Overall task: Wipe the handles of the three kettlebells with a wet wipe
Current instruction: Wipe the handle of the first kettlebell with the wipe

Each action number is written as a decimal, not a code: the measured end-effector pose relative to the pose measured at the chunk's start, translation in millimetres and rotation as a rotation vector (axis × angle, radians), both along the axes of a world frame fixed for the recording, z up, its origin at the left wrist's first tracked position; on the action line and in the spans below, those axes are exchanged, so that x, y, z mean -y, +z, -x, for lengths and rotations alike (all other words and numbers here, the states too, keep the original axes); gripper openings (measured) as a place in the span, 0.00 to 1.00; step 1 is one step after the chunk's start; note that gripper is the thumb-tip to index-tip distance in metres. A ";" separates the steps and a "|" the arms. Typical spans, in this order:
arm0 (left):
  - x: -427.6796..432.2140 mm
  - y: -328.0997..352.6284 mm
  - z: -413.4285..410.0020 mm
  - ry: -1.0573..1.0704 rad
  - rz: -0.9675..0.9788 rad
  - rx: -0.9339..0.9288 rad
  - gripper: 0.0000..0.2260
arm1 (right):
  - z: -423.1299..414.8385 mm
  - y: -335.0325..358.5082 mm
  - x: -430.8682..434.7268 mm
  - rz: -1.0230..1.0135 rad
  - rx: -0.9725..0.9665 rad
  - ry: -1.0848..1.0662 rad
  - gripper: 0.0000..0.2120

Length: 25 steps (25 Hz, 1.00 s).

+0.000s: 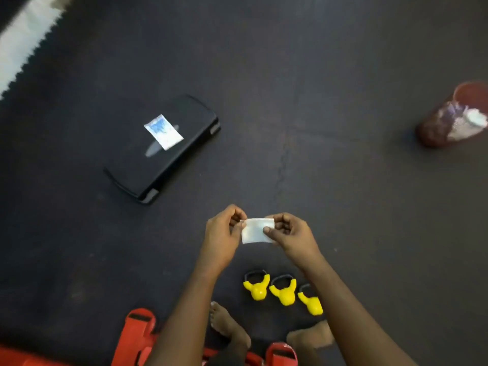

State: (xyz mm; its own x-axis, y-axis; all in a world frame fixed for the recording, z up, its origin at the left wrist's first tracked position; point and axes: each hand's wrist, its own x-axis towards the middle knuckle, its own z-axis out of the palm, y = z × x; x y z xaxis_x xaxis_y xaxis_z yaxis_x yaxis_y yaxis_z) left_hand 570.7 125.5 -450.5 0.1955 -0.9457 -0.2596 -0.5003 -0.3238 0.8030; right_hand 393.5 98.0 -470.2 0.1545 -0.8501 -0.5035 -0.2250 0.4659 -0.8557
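Note:
I hold a small white wet wipe [255, 231] in the air between both hands. My left hand [223, 235] pinches its left upper corner; my right hand [291, 235] pinches its right side with the thumb on top. Three small yellow kettlebells with black handles stand in a row on the dark floor below my hands: the left one [257, 285], the middle one [283, 290] and the right one [311, 299], which my right forearm partly covers.
A black step platform [184, 143] lies to the upper left with a blue-white wipes packet [163, 132] on it. A reddish bin [449, 120] with white waste stands at the right edge. Red equipment [137, 336] and my bare feet [224, 323] are at the bottom.

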 end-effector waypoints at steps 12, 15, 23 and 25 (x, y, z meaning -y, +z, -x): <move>-23.7 -494.8 90.4 -0.066 0.030 -0.015 0.08 | 67.6 -487.6 -44.8 -0.085 0.093 -0.290 0.01; -21.3 -558.4 99.7 -0.104 0.076 -0.002 0.08 | 73.1 -550.3 -48.2 -0.061 0.098 -0.326 0.06; 0.5 -584.6 130.4 -0.177 0.328 -0.015 0.08 | 89.9 -570.6 -40.2 0.183 0.156 -0.443 0.03; -18.4 -552.1 134.5 -0.183 0.432 -0.043 0.07 | 93.2 -538.2 -62.6 0.269 0.188 -0.451 0.02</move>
State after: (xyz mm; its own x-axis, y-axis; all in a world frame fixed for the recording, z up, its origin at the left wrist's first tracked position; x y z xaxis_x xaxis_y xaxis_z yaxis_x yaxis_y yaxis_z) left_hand 436.2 144.0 -1002.6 0.0128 -0.9868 0.1613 -0.4814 0.1354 0.8660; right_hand 300.2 160.6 -1008.3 -0.1883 -0.9474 -0.2589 0.1139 0.2408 -0.9639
